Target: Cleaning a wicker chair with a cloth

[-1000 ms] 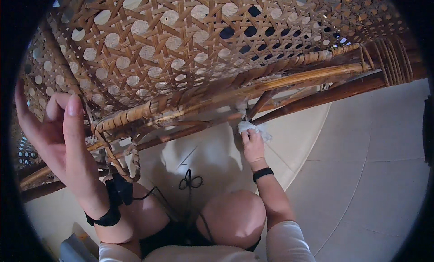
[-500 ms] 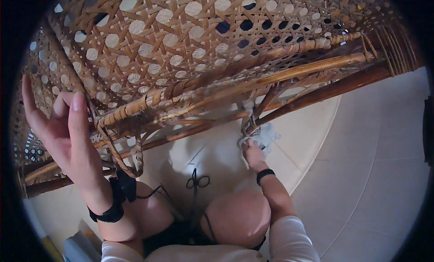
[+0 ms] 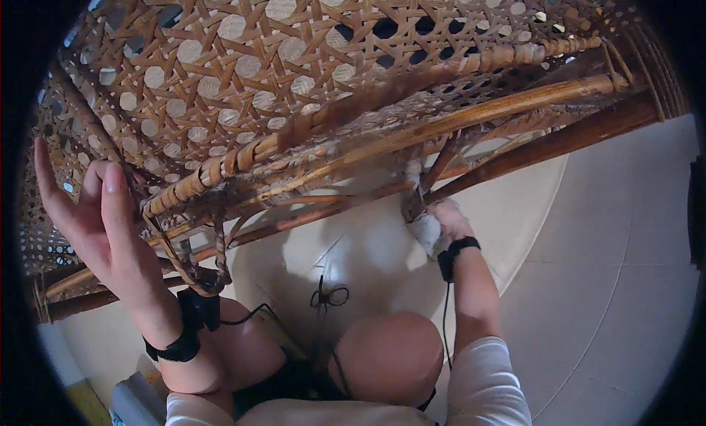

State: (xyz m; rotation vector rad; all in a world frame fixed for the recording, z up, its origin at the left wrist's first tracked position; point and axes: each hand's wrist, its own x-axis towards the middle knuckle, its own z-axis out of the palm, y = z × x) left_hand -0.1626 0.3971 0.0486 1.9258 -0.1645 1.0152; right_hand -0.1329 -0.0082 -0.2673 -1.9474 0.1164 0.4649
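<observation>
A rattan chair (image 3: 279,51) with a cane-woven panel leans tilted across the upper part of the view. My left hand (image 3: 107,231) is raised at its left end, palm towards me and fingers apart, holding nothing. That hand is beside the wrapped rattan edge; whether it touches is hard to tell. Low down on the right, my right hand (image 3: 454,222) is closed round a crumpled white cloth (image 3: 426,235) against a rattan strut joint (image 3: 415,198). My fingertips there are partly hidden behind the hand.
Pale floor tiles (image 3: 588,279) spread to the right. Thin black cord-like loops (image 3: 329,296) show between my bent knees. A black cable (image 3: 447,323) runs from my right wristband. At the lower left sits a grey object (image 3: 136,400), cut off by the rim.
My right hand has shifted right and slightly up round the strut joint, turning as it carries the cloth. The chair sits slightly differently in view. My left hand keeps its pose.
</observation>
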